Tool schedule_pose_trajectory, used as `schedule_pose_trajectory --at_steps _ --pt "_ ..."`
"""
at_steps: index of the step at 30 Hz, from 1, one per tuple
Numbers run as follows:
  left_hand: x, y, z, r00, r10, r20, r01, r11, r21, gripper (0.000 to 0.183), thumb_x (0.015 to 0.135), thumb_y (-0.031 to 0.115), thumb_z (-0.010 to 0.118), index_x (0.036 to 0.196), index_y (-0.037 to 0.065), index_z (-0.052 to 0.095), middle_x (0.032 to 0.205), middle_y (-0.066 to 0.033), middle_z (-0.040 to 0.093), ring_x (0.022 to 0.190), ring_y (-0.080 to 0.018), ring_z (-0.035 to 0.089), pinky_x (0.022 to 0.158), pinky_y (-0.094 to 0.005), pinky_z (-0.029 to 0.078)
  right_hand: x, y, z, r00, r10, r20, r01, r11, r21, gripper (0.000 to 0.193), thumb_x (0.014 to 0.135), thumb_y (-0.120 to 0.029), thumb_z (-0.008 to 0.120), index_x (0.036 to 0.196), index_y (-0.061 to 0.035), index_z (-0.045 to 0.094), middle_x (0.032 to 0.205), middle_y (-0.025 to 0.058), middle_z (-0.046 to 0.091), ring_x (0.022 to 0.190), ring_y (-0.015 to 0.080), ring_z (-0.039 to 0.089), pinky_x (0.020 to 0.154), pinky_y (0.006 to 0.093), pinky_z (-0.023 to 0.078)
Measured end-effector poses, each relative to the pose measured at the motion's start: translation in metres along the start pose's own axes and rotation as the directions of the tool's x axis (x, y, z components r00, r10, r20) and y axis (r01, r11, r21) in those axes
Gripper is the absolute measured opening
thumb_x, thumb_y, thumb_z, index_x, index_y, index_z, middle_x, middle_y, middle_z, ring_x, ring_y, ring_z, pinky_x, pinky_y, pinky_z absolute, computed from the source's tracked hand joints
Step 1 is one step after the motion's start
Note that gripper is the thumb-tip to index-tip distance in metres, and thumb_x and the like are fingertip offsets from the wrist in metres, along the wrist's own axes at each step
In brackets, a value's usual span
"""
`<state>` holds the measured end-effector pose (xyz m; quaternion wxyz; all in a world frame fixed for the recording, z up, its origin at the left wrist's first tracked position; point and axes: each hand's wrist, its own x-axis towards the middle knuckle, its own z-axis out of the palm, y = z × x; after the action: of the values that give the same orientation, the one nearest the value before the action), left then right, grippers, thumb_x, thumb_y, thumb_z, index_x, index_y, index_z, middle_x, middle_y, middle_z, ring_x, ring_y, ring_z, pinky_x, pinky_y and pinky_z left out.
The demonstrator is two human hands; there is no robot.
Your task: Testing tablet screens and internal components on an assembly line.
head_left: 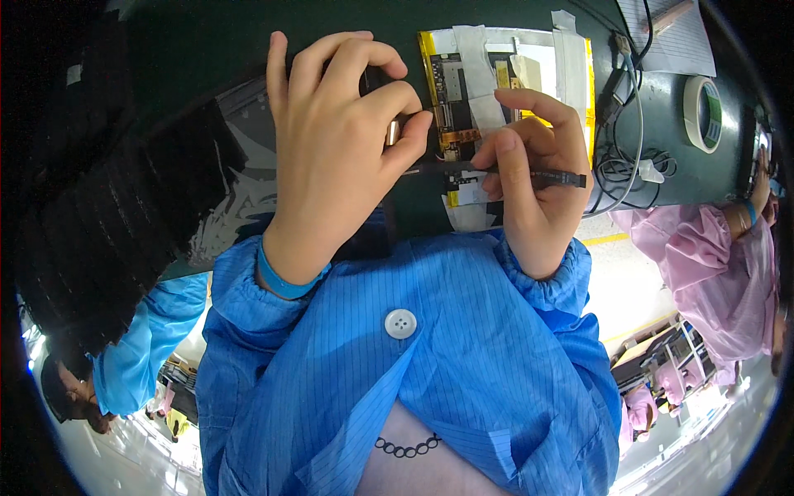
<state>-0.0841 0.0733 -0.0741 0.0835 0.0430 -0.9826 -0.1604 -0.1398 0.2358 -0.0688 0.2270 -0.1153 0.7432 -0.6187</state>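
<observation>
My left hand is closed, its thumb and index finger pinched near the circuit-board edge. Under its curled fingers sits something dark with a shiny metallic bit, mostly hidden. My right hand grips a slim black stick-like tool with a flat, wider end; its thin tip points left toward my left thumb. Behind the right hand lies an opened flat electronic device with yellow edges, a dark circuit board and an orange flex strip. Pale tape strips cross it.
Black sheets or pouches are piled along the left, beside clear plastic film. To the right are tangled cables, a tape roll and lined paper. People in pink and blue sit on either side.
</observation>
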Motion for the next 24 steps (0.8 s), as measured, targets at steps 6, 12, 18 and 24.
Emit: schedule_pose_trajectory --at_steps 6,12,18,24 --pt "0.002 -0.001 0.002 1.000 0.018 0.011 -0.017 1.000 -0.021 0.009 0.073 0.017 0.067 0.070 0.012 0.062 0.102 -0.0003 0.055 0.115 -0.0255 0.045 0.105 -0.0527 0.018 0.001 0.009 0.003 0.995 -0.063 -0.071 0.066 0.997 0.041 0.019 0.087 0.001 0.049 0.106 -0.0008 0.053 0.073 0.0062 0.061 0.057 0.0066 0.053 0.052 0.0190 0.041" --pt "0.004 -0.001 0.002 0.999 0.034 0.011 -0.034 0.999 -0.022 0.008 0.073 0.018 0.070 0.068 0.013 0.066 0.098 0.0002 0.057 0.110 -0.0250 0.045 0.104 -0.0556 0.018 0.001 0.013 -0.001 0.994 -0.106 -0.029 0.105 0.994 -0.018 0.016 0.085 0.004 0.048 0.097 -0.0002 0.057 0.079 0.0062 0.063 0.059 0.0073 0.055 0.054 0.0209 0.043" --pt "0.005 0.002 0.002 1.000 0.022 0.020 -0.021 1.000 -0.017 0.008 0.074 0.019 0.069 0.070 0.013 0.066 0.099 0.0003 0.057 0.111 -0.0247 0.044 0.104 -0.0556 0.019 0.002 0.013 -0.001 0.991 -0.130 0.020 0.131 0.989 -0.063 0.017 0.084 0.006 0.048 0.095 0.0005 0.060 0.083 0.0096 0.065 0.071 0.0132 0.062 0.065 0.0233 0.047" --pt "0.003 0.001 0.003 0.999 0.031 0.015 -0.030 1.000 -0.008 0.009 0.075 0.020 0.069 0.071 0.012 0.066 0.099 -0.0001 0.057 0.111 -0.0245 0.044 0.104 -0.0554 0.019 0.003 0.021 0.002 0.951 -0.292 0.099 0.301 0.948 -0.107 0.019 0.081 0.008 0.049 0.095 0.0010 0.060 0.085 0.0140 0.065 0.079 0.0241 0.066 0.071 0.0282 0.050"
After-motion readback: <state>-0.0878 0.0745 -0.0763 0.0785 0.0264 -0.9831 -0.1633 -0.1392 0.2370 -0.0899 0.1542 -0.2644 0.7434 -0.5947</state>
